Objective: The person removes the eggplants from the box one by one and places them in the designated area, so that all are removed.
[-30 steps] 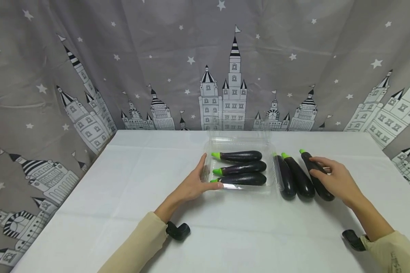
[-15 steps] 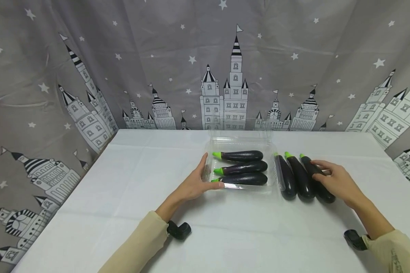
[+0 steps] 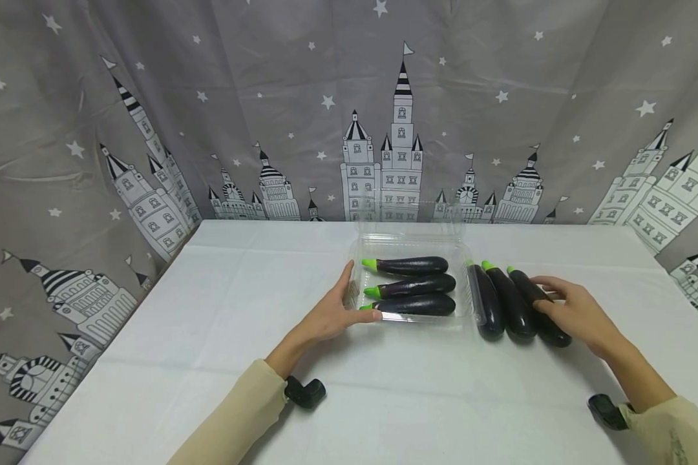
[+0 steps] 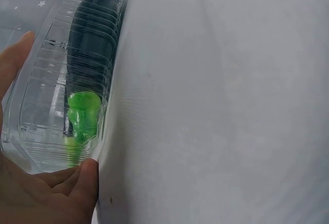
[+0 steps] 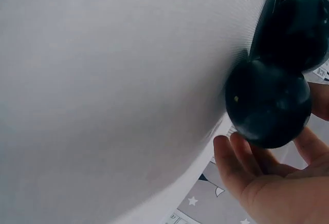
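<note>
A grey curtain printed with castles and stars hangs behind a white table

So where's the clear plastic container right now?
In the head view, the container sits on the white table right of center, with the left hand touching its near left corner and a row of three eggplants close along its right side.

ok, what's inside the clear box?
Three eggplants side by side in the box, green ends to the left. The left hand hides part of the near corner; whatever is under them is covered.
</note>
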A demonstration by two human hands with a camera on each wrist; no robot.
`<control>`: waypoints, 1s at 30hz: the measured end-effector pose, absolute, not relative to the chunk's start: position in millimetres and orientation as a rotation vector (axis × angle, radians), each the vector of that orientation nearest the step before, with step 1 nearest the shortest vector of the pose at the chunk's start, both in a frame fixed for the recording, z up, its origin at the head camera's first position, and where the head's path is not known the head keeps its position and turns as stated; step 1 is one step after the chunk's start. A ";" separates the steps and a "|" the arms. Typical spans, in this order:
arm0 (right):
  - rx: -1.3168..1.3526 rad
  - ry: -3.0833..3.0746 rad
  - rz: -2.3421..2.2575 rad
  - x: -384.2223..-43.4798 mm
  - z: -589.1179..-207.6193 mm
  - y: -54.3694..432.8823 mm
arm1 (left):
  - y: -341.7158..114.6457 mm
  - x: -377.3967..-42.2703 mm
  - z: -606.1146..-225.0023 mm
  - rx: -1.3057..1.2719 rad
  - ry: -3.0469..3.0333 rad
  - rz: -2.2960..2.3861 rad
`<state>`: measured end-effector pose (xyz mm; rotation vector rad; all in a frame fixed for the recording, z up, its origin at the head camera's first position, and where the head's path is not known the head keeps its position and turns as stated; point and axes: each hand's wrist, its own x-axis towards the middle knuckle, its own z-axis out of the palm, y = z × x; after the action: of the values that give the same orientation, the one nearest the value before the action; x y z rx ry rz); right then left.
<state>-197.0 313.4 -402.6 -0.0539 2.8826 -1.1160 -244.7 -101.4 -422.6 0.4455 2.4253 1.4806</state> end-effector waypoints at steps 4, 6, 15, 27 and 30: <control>-0.016 2.904 -1.086 -193.9 -402.3 317.4 | -101.1 -245.6 -422.7 0.434 2.437 1.468; -0.004 2.903 -1.084 -192.8 -402.9 318.3 | -101.3 -246.0 -422.6 0.424 2.439 1.463; -0.019 2.909 -1.098 -192.9 -404.1 315.0 | -101.7 -246.1 -422.2 0.412 2.413 1.486; -0.005 2.889 -1.128 -190.8 -405.3 315.8 | -101.3 -246.8 -424.7 0.419 2.414 1.486; 0.002 2.888 -1.124 -190.2 -404.8 315.8 | -100.9 -246.5 -424.3 0.415 2.419 1.478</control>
<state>-190.2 315.8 -404.8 0.0018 2.8877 -1.1235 -246.5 -100.9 -424.3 0.4146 2.4187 1.4782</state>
